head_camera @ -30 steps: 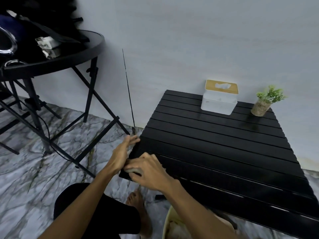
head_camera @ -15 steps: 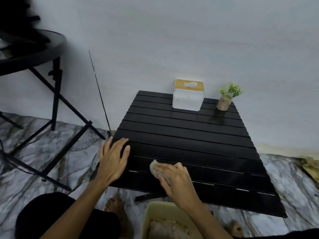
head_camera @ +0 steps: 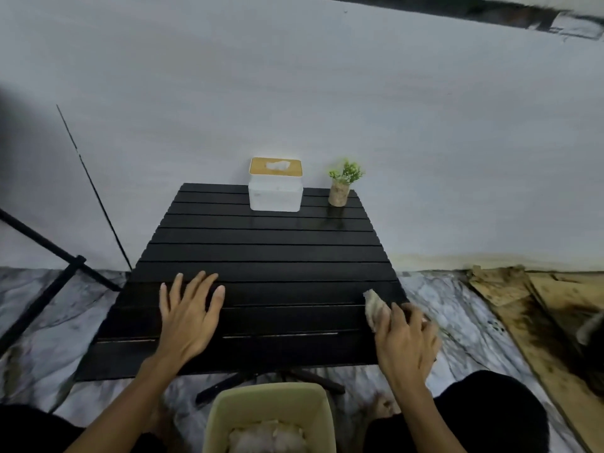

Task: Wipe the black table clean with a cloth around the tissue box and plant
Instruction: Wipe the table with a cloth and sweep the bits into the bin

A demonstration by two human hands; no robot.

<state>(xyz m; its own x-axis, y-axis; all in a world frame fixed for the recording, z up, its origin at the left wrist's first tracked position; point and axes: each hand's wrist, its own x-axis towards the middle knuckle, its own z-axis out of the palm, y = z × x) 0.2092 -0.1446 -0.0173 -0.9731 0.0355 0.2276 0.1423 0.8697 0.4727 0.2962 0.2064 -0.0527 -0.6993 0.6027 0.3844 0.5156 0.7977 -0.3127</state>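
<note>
The black slatted table stands low against the wall. At its far edge sit a white tissue box with a tan lid and, to its right, a small green plant in a pale pot. My left hand lies flat on the near left slats, fingers spread, holding nothing. My right hand presses a crumpled pale cloth at the table's near right edge. Part of the cloth is hidden under my fingers.
A beige bin with crumpled material inside stands on the marble floor just before the table's front edge, between my knees. Black stand legs cross the floor at left. Stained brown cardboard lies on the floor at right.
My right hand has swept the cloth from the near left corner across the front slats to the near right edge. My left hand has come to rest flat on the table. The view swung right.
</note>
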